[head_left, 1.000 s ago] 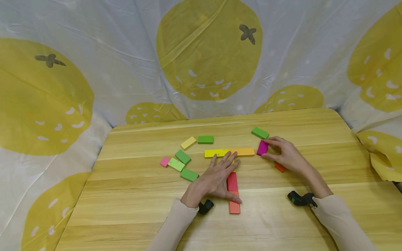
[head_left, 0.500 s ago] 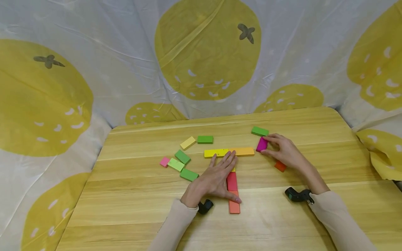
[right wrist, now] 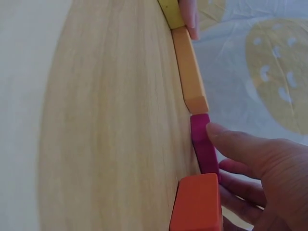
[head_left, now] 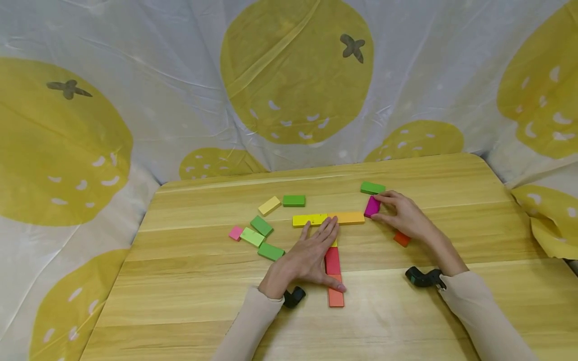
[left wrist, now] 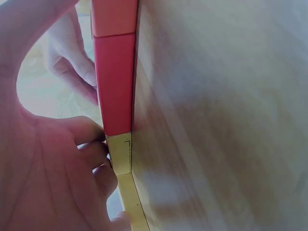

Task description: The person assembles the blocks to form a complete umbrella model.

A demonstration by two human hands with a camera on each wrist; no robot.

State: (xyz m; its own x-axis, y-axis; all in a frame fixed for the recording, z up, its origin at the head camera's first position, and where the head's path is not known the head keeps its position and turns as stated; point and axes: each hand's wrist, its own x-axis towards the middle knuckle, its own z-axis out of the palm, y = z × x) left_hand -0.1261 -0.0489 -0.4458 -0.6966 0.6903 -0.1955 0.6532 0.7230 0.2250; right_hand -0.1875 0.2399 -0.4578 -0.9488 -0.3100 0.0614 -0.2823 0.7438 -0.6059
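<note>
My right hand (head_left: pixel 405 216) pinches a magenta block (head_left: pixel 372 207) between thumb and fingers. In the head view it lies at the right end of a light-orange block (head_left: pixel 352 218); the right wrist view shows the two ends very close. Left of that, a yellow block (head_left: pixel 307 220) continues the row. My left hand (head_left: pixel 308 258) rests with spread fingers over the row's middle and the column below it. That column has a second yellow block (left wrist: pixel 120 151), partly covered in the head view, a red block (head_left: pixel 332 260) and a coral block (head_left: pixel 336 299), which the left thumb touches.
Near my right wrist lies an orange-red block (head_left: pixel 402 238). A green block (head_left: pixel 373 188) sits behind the magenta one. Several blocks, including a pale yellow one (head_left: pixel 269 206) and a pink one (head_left: pixel 236 233), are scattered left on the wooden table (head_left: pixel 171 301). A patterned curtain (head_left: pixel 180 90) hangs behind.
My right hand has slid the magenta block a little left and away from me, closer to the light-orange block's end. The left hand stays in place.
</note>
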